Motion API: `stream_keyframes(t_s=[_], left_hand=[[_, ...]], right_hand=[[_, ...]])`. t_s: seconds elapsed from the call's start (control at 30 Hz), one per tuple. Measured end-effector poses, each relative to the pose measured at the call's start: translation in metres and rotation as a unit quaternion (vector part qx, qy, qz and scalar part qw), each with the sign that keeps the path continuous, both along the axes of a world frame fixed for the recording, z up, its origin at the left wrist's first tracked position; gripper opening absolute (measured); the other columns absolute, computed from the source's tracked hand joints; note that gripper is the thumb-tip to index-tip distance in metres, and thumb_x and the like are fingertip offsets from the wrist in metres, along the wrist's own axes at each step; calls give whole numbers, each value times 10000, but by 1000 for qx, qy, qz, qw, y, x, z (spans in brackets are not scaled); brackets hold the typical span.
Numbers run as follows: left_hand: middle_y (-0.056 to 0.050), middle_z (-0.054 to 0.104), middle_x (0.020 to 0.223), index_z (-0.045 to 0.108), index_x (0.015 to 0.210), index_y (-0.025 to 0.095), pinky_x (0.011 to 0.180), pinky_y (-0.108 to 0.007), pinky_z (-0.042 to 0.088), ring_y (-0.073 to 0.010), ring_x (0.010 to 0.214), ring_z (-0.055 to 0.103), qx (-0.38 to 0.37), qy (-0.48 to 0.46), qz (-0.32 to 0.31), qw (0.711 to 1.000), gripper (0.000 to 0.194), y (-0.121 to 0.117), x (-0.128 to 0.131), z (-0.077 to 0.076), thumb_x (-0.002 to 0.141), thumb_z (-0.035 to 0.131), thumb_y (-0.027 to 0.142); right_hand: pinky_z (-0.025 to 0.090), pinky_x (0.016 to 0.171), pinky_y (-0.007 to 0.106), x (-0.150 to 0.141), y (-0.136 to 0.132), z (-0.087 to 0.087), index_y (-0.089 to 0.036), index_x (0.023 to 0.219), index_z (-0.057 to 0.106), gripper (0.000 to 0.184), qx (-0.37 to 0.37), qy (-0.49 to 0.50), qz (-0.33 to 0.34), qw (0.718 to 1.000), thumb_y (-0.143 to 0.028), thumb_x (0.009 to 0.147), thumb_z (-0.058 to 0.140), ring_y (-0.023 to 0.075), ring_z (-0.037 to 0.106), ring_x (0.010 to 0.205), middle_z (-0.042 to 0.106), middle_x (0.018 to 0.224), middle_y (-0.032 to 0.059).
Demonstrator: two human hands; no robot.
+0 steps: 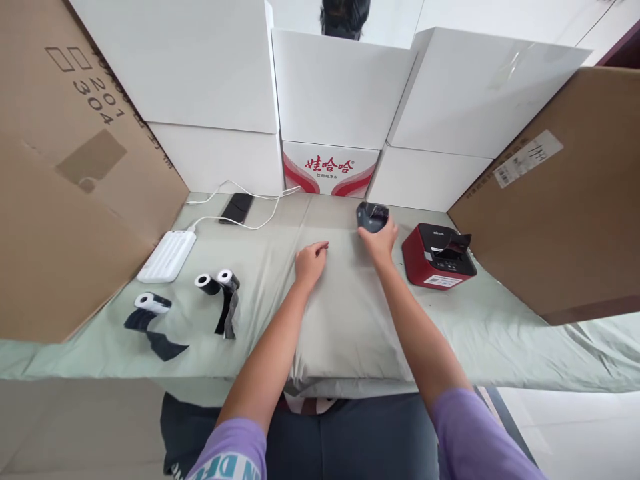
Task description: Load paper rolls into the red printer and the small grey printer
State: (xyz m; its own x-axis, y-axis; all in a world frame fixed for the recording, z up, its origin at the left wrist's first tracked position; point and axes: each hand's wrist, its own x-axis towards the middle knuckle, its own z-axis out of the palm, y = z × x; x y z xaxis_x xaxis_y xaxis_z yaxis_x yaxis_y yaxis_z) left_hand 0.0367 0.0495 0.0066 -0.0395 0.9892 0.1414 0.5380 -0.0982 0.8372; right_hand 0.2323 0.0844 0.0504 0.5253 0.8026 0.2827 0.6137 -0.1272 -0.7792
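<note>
Device (370, 219) is being held by my right fingers (393, 231), not yet released; my left fingers (319, 248) are curling, palm hidden; three rolls (154, 304) are lying loose.

Left arm (273, 340) and right arm (417, 327) extended forward. Left hand (311, 264) curled, probably a slack fist; right hand (380, 239) farther out, closed in a grip.
</note>
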Motion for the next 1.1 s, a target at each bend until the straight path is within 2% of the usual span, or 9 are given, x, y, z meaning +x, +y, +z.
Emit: stream_keyframes(t_s=[0.2, 0.37, 0.47, 0.57, 0.7, 0.73, 0.83, 0.97, 1.1], left_hand=[[-31, 837, 1168, 816, 1210, 277, 1193, -437, 460, -242, 1155, 750, -11, 16, -3, 1000, 356, 0, 2, 3, 986, 555, 187], [-20, 840, 1156, 817, 1197, 289, 1213, -459, 432, -244, 1161, 739, -4, 21, -4, 1000, 337, 0, 3, 1, 1001, 553, 214], [-19, 840, 1157, 817, 1188, 295, 1211, -453, 434, -239, 1168, 740, -8, 18, -5, 1000, 337, 0, 2, 2, 999, 552, 207], [-25, 840, 1155, 816, 1187, 276, 1199, -442, 447, -237, 1171, 742, -8, 11, -8, 1000, 334, -1, 2, 3, 994, 554, 200], [-30, 838, 1162, 817, 1182, 265, 1181, -432, 464, -236, 1161, 747, -7, 2, -6, 1000, 326, -3, 2, 4, 993, 559, 202], [-29, 837, 1165, 817, 1181, 270, 1180, -428, 466, -233, 1158, 749, -10, 0, -4, 1000, 326, -3, 2, 5, 994, 559, 202], [-24, 836, 1165, 814, 1188, 276, 1169, -413, 480, -225, 1147, 751, -16, -12, -4, 1000, 337, -6, 2, 6, 994, 549, 202], [-34, 838, 1148, 814, 1186, 255, 1153, -403, 499, -221, 1114, 754, -3, -29, -8, 1000, 336, -6, 2, 4, 983, 552, 200], [-39, 839, 1143, 814, 1181, 242, 1140, -376, 515, -205, 1105, 761, -2, -55, -6, 998, 337, -4, 2, 0, 977, 551, 192]], right_hand=[[366, 1217, 567, 54, 72, 8, -92, 1550, 428, 983, -52, 12, -130, 990, -317, 667, 799, 439, 414, 1450, 477, 1537, 280], [347, 1226, 572, 66, 95, -5, -76, 1537, 442, 976, -81, 25, -128, 988, -272, 644, 783, 441, 398, 1454, 468, 1550, 288], [299, 1251, 596, 59, 94, -3, -49, 1601, 331, 1068, -86, 47, -135, 986, -252, 650, 774, 456, 357, 1493, 387, 1605, 330], [252, 1278, 623, 44, 60, 8, -50, 1639, 230, 1113, -47, 33, -105, 993, -310, 697, 761, 462, 304, 1547, 295, 1660, 343], [217, 1311, 628, 39, -47, 27, -159, 1644, 268, 951, 79, -129, 47, 987, -425, 824, 670, 420, 270, 1597, 344, 1676, 249], [210, 1307, 649, 44, -76, 30, -186, 1649, 263, 949, 96, -172, 40, 980, -458, 835, 669, 430, 253, 1607, 327, 1688, 236], [190, 1289, 707, 76, -135, 30, -202, 1666, 192, 1113, 79, -211, -99, 969, -567, 773, 748, 479, 237, 1602, 285, 1698, 256], [246, 1268, 721, 118, -140, 9, -119, 1674, 77, 1428, -4, -106, -148, 983, -613, 589, 863, 509, 210, 1590, 202, 1681, 319], [336, 1269, 647, 125, -123, -9, -141, 1691, 20, 1525, 4, -48, -148, 988, -589, 533, 905, 472, 165, 1604, 104, 1674, 298]])
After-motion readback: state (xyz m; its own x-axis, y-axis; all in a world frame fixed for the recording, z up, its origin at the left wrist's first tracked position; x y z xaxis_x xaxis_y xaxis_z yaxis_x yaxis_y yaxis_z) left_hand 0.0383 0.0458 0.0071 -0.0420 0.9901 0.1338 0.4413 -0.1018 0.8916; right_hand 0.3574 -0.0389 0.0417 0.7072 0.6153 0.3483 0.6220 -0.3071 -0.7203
